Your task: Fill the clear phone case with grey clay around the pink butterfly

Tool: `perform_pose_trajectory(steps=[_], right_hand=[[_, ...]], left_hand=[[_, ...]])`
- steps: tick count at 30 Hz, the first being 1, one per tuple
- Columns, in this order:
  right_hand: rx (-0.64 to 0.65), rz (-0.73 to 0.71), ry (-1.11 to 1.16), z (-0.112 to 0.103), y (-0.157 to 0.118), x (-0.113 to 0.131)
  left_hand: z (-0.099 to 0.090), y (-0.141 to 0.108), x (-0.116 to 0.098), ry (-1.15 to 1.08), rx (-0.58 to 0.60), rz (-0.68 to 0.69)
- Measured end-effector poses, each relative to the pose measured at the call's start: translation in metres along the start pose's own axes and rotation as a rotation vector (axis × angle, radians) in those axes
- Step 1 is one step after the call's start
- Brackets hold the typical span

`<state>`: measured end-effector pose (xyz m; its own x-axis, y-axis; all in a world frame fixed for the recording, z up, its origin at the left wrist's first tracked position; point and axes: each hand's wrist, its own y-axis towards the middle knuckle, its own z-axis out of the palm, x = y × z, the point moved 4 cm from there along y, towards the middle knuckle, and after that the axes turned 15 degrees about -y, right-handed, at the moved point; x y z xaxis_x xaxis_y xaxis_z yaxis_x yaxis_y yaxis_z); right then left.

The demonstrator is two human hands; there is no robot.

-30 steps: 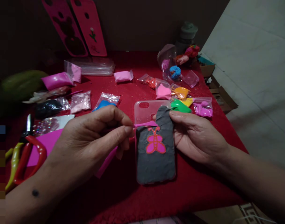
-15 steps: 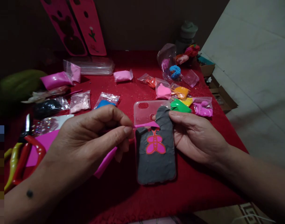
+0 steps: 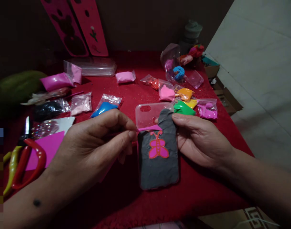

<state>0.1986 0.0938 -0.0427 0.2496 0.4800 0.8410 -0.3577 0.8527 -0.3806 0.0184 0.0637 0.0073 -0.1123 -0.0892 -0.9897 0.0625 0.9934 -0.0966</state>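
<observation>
Pinched in my left hand is a slim pink modelling tool. Its flat blade lies along the upper edge of a grey clay layer. That clay covers most of a clear phone case, whose bare top shows a camera cutout. A pink butterfly with an orange outline sits on the clay, its antennae just under the blade. My right hand grips the case by its right side, thumb on a raised-looking strip of grey clay. The fingers behind the case are mostly hidden.
Red and yellow pliers lie on a pink sheet at left. Bagged clay, such as blue and green, lies across the red cloth. Clear cases and decorated pink panels are at the back.
The tool's blade has shifted slightly left and down. A dark gap above the butterfly is gone, and both antennae now show. My right hand keeps nearly the same place on the case.
</observation>
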Motion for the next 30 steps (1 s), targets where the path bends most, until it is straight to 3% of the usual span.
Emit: perform_pose_trajectory(steps=[7, 18, 30], right_hand=[[-0.012, 0.004, 0.002, -0.0011, 0.0000, -0.0025], [-0.017, 0.006, 0.010, -0.0020, 0.0006, -0.0019], [-0.006, 0.023, -0.006, -0.0022, 0.0005, -0.0020]], left_hand=[[-0.0064, 0.0017, -0.0006, -0.196, -0.003, -0.031], [-0.0059, 0.0007, -0.0003, -0.078, 0.015, -0.013], [-0.0013, 0.0021, -0.0012, -0.114, 0.029, -0.044]])
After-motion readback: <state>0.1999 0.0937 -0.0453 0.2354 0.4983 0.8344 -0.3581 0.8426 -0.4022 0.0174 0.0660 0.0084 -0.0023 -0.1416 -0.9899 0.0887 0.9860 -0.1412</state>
